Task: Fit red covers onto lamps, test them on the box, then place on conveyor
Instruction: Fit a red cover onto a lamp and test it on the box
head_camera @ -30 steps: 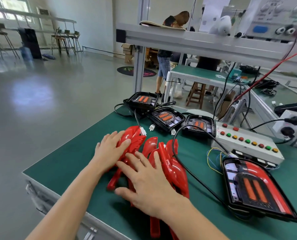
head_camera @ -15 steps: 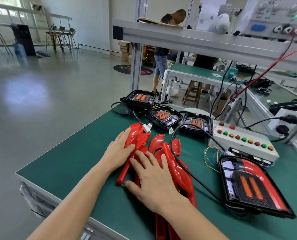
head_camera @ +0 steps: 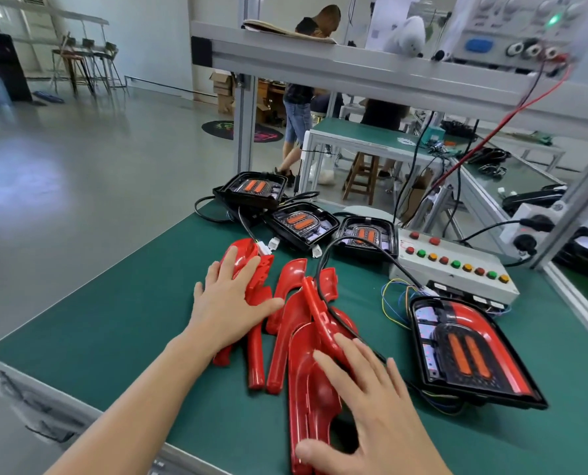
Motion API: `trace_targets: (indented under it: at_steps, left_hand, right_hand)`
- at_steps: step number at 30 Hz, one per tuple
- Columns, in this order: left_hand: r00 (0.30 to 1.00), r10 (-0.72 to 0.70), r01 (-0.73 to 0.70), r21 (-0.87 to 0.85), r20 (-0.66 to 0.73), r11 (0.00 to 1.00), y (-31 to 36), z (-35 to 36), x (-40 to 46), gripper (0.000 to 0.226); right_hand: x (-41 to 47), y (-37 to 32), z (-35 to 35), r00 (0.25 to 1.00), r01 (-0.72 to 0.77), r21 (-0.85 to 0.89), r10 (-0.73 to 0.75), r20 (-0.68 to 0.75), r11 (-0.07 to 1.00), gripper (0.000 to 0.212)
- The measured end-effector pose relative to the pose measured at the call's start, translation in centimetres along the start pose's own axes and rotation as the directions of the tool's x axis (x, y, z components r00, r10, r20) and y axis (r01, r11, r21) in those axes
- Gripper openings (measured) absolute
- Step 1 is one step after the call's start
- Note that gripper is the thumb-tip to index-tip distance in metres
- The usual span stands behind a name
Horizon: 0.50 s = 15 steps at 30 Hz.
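Head view looks down on a green-topped work table (head_camera: pixel 90 337), whose near-left edge runs diagonally under the left forearm, with bare green mat open to the left of the hands. A heap of glossy red plastic lamp covers (head_camera: pixel 296 323) lies mid-table. The left hand (head_camera: pixel 229 303) rests flat on the leftmost cover, fingers straight and spread, gripping nothing. The right hand (head_camera: pixel 371 413) lies flat on the nearest long cover, fingers splayed, thumb at the cover's near end. To the right, just beside the heap, sits a black-framed lamp with a red cover fitted (head_camera: pixel 471 347), wires trailing from it to the grey test box with coloured buttons (head_camera: pixel 457 265) behind. Three black uncovered lamps (head_camera: pixel 303 222) line the far side, close to the table's far edge by the aluminium post (head_camera: pixel 243 125). Against a second ago, the hands have parted: the right one has slid nearer the body, down the long cover, while the left stays on the left cover, and the heap has fanned out a little.
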<state>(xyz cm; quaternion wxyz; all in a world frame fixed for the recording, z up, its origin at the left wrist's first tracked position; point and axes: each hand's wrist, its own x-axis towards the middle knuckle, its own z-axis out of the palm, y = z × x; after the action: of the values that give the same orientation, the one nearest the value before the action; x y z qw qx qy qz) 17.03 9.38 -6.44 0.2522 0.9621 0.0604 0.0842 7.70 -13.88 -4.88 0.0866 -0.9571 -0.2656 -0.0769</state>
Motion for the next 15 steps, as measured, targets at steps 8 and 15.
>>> trace_targets:
  at_steps: [8, 15]
  left_hand:
    - [0.998, 0.049, -0.049, 0.022, 0.032, 0.999, -0.8, -1.0, 0.2, 0.079]
    - [0.998, 0.056, -0.059, 0.087, 0.041, 0.994, -0.5, -1.7, 0.7, 0.072]
  right_hand:
    - [1.6, -1.8, 2.6, 0.997, -0.080, 0.295, 0.072, 0.038, 0.952, 0.089]
    - [4.2, -2.5, 2.9, 0.995, -0.093, 0.329, 0.080, 0.052, 0.940, 0.085]
